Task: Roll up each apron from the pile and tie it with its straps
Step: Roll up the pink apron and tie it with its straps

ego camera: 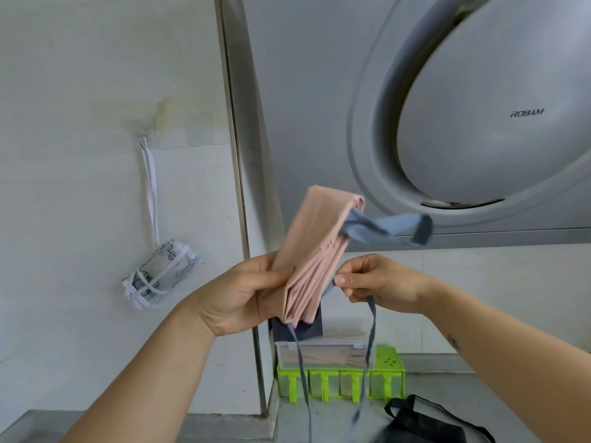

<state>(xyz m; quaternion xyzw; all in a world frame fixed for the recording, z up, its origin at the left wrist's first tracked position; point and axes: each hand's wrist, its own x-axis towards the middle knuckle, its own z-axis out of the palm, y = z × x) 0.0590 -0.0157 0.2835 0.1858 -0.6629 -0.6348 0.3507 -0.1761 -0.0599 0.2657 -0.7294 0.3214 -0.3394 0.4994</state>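
My left hand (238,290) grips the lower end of a rolled pink apron (315,251), held up in the air and tilted to the right. My right hand (377,279) pinches one of its grey-blue straps (371,330) beside the roll. That strap hangs down in a loop toward the counter. A second grey-blue strap (300,372) dangles from the roll's bottom. The grey-blue neck loop (390,228) sticks out to the right near the roll's top. A black apron (425,423) lies on the counter at the lower right.
A rolled white patterned apron (160,276), bound with white straps, hangs from a wall hook (145,140) on the left. A green compartment box (342,378) with a clear lidded container (319,353) on it stands on the counter. A grey range hood (479,107) fills the upper right.
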